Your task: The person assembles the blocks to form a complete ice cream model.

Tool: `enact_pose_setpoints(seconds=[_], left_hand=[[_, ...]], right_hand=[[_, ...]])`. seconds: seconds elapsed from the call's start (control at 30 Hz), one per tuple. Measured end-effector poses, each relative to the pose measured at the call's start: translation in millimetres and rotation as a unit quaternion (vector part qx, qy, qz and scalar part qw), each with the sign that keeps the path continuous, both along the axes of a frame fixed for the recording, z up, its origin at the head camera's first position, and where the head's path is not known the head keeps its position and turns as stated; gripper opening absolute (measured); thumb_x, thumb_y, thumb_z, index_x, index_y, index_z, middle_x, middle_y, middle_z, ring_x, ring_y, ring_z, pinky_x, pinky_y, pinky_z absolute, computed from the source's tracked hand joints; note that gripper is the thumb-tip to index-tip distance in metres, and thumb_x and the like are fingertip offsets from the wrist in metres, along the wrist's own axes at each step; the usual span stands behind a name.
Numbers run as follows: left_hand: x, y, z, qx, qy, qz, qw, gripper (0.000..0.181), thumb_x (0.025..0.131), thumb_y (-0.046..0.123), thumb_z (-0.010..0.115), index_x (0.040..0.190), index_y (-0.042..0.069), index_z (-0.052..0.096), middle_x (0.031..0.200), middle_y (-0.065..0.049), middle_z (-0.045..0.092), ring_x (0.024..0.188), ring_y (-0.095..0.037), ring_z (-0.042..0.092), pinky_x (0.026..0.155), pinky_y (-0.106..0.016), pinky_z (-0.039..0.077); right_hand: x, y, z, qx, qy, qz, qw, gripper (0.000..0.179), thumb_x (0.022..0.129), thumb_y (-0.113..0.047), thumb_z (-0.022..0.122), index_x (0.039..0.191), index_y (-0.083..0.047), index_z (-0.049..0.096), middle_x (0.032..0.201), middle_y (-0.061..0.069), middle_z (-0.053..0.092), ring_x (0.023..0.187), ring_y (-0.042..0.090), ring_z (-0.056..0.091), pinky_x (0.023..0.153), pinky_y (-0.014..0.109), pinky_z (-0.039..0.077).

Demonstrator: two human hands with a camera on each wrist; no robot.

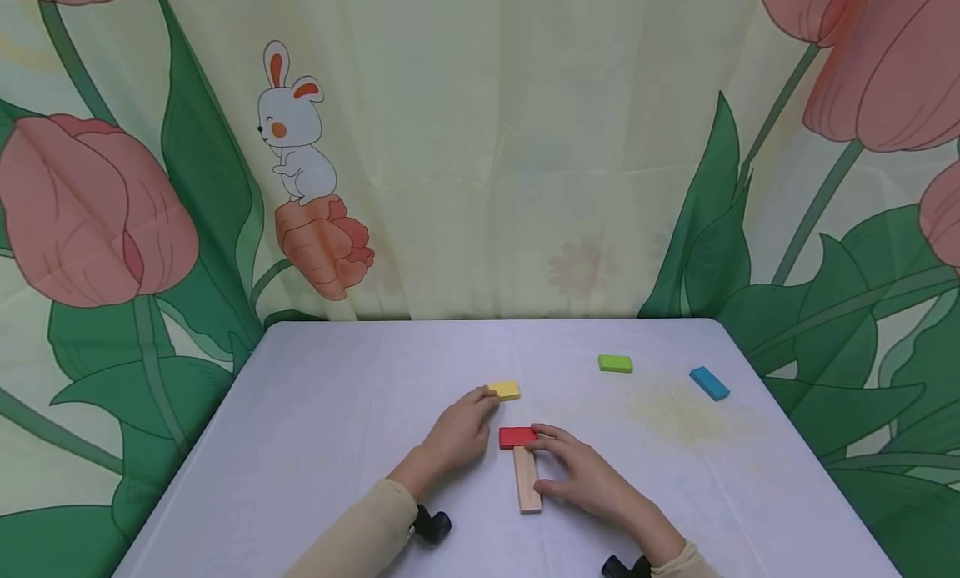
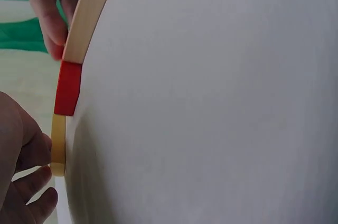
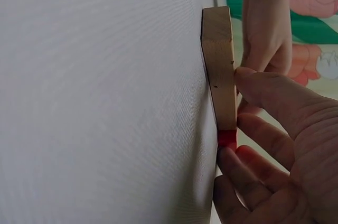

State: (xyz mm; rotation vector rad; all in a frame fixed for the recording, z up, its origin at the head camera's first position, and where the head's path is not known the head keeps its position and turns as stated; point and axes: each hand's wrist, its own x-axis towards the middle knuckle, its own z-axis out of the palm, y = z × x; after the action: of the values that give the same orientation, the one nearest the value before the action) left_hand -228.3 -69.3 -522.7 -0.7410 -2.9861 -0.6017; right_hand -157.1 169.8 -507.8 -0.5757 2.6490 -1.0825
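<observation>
My left hand (image 1: 463,426) pinches the left end of a yellow block (image 1: 506,390), which lies flat on the table. Just in front of it lies a red block (image 1: 516,438), crosswise at the far end of a longer plain wooden block (image 1: 527,479); the two form a T. My right hand (image 1: 581,474) is at their right side, fingertips on the red block's right end and thumb against the wooden block's side. In the right wrist view, that thumb (image 3: 253,84) touches the wooden block (image 3: 219,76), and the fingers partly hide the red block (image 3: 227,138).
A green block (image 1: 615,364) lies toward the back of the white-covered table (image 1: 337,378), with a blue block (image 1: 709,384) farther right, set at an angle. Behind the table hangs a curtain (image 1: 480,144) printed with tulips and a rabbit.
</observation>
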Motion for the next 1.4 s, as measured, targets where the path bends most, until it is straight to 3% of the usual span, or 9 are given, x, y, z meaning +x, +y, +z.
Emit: enact_pose_setpoints(seconds=[0.37, 0.53, 0.63, 0.67, 0.73, 0.87, 0.97, 1.07, 1.4], left_hand=[[13.6, 9.4, -0.4, 0.015, -0.012, -0.009, 0.9998, 0.038, 0.106, 0.014, 0.050, 0.143, 0.013, 0.061, 0.149, -0.001, 0.057, 0.142, -0.020, 0.052, 0.117, -0.039, 0.045], [16.2, 8.0, -1.0, 0.065, -0.025, -0.020, 0.9974, 0.046, 0.102, 0.007, 0.051, 0.147, 0.010, 0.055, 0.160, -0.001, 0.047, 0.149, -0.020, 0.045, 0.120, -0.042, 0.041], [17.8, 7.3, -2.6, 0.120, -0.053, -0.020, 0.9912, 0.051, 0.100, 0.004, 0.048, 0.151, 0.008, 0.049, 0.166, -0.002, 0.037, 0.153, -0.022, 0.038, 0.123, -0.045, 0.037], [18.3, 7.6, -3.1, 0.147, -0.070, -0.012, 0.9866, 0.052, 0.100, 0.004, 0.046, 0.152, 0.008, 0.047, 0.167, -0.003, 0.036, 0.153, -0.022, 0.037, 0.123, -0.046, 0.035], [19.1, 8.9, -3.5, 0.216, -0.118, 0.013, 0.9691, 0.054, 0.100, 0.005, 0.043, 0.155, 0.007, 0.042, 0.166, -0.007, 0.036, 0.153, -0.026, 0.037, 0.123, -0.048, 0.035], [19.6, 12.5, 1.5, 0.351, -0.198, 0.074, 0.9122, 0.055, 0.102, 0.008, 0.041, 0.156, 0.002, 0.036, 0.162, -0.018, 0.040, 0.151, -0.036, 0.038, 0.121, -0.054, 0.036], [19.4, 14.4, 6.0, 0.394, -0.229, 0.098, 0.8846, 0.053, 0.103, 0.010, 0.043, 0.155, -0.002, 0.035, 0.159, -0.023, 0.042, 0.149, -0.040, 0.041, 0.119, -0.056, 0.038], [19.2, 15.9, 7.8, 0.402, -0.250, 0.115, 0.8733, 0.053, 0.105, 0.014, 0.044, 0.155, -0.001, 0.035, 0.157, -0.022, 0.044, 0.148, -0.039, 0.043, 0.119, -0.055, 0.039], [19.0, 18.6, 6.7, 0.406, -0.267, 0.115, 0.8667, 0.054, 0.106, 0.017, 0.045, 0.156, -0.001, 0.034, 0.159, -0.021, 0.044, 0.149, -0.038, 0.041, 0.119, -0.055, 0.039]], right_hand=[[0.9, -2.0, 0.3, -0.010, 0.010, 0.015, 0.9998, 0.048, 0.089, -0.032, 0.081, 0.133, -0.020, 0.066, 0.159, 0.003, 0.046, 0.147, 0.034, 0.045, 0.115, 0.063, 0.040], [0.9, -2.4, 1.5, -0.012, 0.013, 0.017, 0.9997, 0.048, 0.089, -0.030, 0.081, 0.133, -0.018, 0.066, 0.159, 0.005, 0.047, 0.146, 0.034, 0.045, 0.114, 0.064, 0.040], [0.0, -1.8, 1.2, -0.014, 0.007, 0.011, 0.9998, 0.048, 0.089, -0.029, 0.081, 0.134, -0.018, 0.066, 0.158, 0.007, 0.048, 0.146, 0.036, 0.045, 0.115, 0.065, 0.040], [-0.4, -1.8, 1.1, -0.015, 0.006, 0.004, 0.9999, 0.047, 0.090, -0.027, 0.080, 0.134, -0.018, 0.066, 0.157, 0.007, 0.049, 0.145, 0.035, 0.047, 0.115, 0.063, 0.041], [-1.7, -3.8, 1.5, -0.030, -0.005, -0.028, 0.9991, 0.044, 0.094, -0.019, 0.074, 0.138, -0.017, 0.064, 0.153, 0.007, 0.054, 0.140, 0.033, 0.053, 0.112, 0.059, 0.046], [-8.3, -11.5, 3.0, -0.088, -0.032, -0.129, 0.9872, 0.047, 0.097, -0.003, 0.056, 0.143, -0.013, 0.059, 0.143, 0.007, 0.063, 0.129, 0.029, 0.063, 0.106, 0.049, 0.054], [-16.1, -14.1, 3.5, -0.127, -0.055, -0.179, 0.9740, 0.047, 0.100, -0.002, 0.052, 0.146, -0.008, 0.056, 0.142, 0.010, 0.064, 0.131, 0.031, 0.061, 0.108, 0.050, 0.052], [-25.0, -12.6, 3.4, -0.151, -0.080, -0.185, 0.9678, 0.048, 0.103, -0.005, 0.051, 0.151, -0.003, 0.048, 0.147, 0.016, 0.059, 0.138, 0.035, 0.056, 0.112, 0.053, 0.048], [-44.7, -14.4, 1.7, -0.204, -0.130, -0.146, 0.9591, 0.054, 0.106, -0.007, 0.046, 0.157, 0.005, 0.034, 0.159, 0.025, 0.042, 0.148, 0.040, 0.043, 0.117, 0.056, 0.039]])
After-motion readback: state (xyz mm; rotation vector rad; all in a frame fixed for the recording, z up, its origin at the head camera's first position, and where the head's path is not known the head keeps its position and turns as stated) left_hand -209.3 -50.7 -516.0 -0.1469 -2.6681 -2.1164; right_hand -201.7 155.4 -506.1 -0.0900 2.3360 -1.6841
